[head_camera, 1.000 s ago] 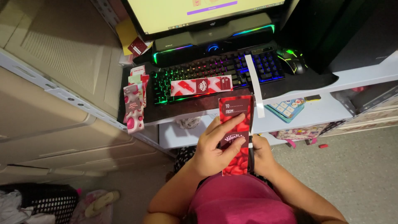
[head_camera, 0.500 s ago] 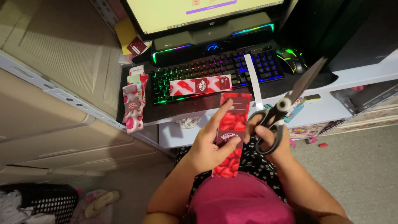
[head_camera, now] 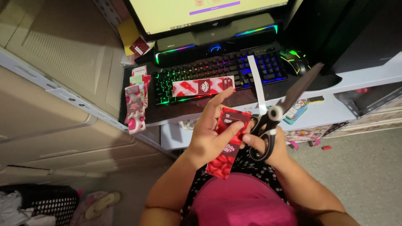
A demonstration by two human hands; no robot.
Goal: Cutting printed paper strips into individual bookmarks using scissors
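Observation:
My left hand pinches a red paper strip printed with hearts and a dark label, held upright over my lap. Black-handled scissors are in my right hand, fingers through the loops, blades closed and pointing up and to the right, just beside the strip's right edge. Both hands hover below the front edge of the desk.
A lit rainbow keyboard carries another red-and-white strip and a white paper strip. More strips hang off the desk's left edge. A mouse, a monitor and a basket are around.
The scissors came up in my right hand from behind the strip, blades now angled up to the right. The strip tilted and dropped slightly in my left hand.

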